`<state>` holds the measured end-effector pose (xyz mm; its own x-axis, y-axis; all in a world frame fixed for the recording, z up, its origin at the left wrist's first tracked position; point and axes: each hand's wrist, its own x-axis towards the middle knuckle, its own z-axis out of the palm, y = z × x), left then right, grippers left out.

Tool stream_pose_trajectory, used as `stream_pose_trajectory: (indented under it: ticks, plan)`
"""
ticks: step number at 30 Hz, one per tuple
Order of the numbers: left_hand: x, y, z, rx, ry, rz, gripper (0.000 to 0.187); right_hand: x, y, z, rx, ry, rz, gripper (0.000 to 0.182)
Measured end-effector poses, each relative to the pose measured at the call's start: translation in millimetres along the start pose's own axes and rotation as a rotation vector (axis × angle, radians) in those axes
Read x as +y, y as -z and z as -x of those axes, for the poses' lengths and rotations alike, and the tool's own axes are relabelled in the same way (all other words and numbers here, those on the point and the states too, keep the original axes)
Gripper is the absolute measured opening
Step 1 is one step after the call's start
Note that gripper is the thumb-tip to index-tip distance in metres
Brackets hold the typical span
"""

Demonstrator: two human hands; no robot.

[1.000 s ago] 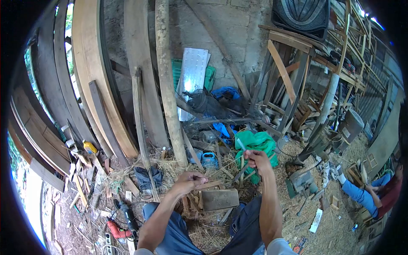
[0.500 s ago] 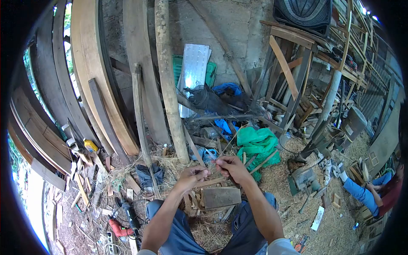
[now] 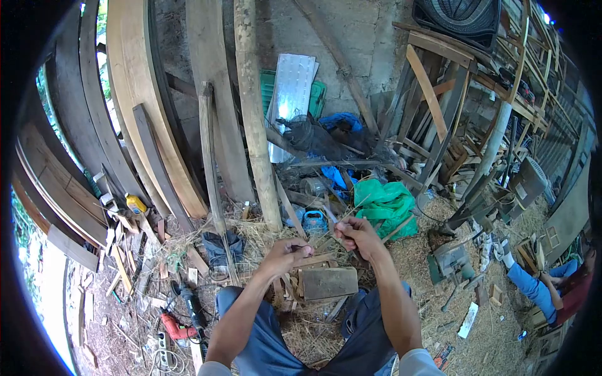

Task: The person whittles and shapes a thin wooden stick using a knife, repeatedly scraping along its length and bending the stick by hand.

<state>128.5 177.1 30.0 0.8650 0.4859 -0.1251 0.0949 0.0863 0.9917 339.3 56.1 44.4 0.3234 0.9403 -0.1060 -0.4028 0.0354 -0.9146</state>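
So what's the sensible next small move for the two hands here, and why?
Probably draw the hands apart to tension the strand: the left hand and right hand each pinch something thin, too fine to identify, close together above the wooden block.

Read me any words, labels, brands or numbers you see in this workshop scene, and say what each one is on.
No text can be read anywhere.
The yellow bottle by the planks: its label is too small to read.
The red drill on the ground: any marking is too blurred.
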Motion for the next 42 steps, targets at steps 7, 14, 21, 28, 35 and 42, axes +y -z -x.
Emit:
stream_pose_trajectory:
  ticks: [7,14,21,28,35,42]
  plan:
    - [-1,-2,-2,-0.061,-0.006,0.037,0.017,-2,-12,3,-0.039,-0.053,0.000,0.012]
    - [6,-5,3,-0.034,-0.002,0.020,0.018,-12,14,1,0.046,-0.076,0.056,0.015]
    - [12,2,8,-0.065,0.003,-0.072,0.019,-26,34,4,0.323,0.024,0.101,0.016]
    - [-4,42,10,0.063,-0.006,-0.027,0.021,-31,98,14,0.510,0.241,-0.038,0.019]
    - [5,12,2,0.035,0.013,0.037,0.021,-11,16,10,0.264,0.145,0.061,0.028]
    - [2,5,-3,-0.037,0.013,-0.080,0.025,9,-5,2,0.023,0.116,0.041,0.023]
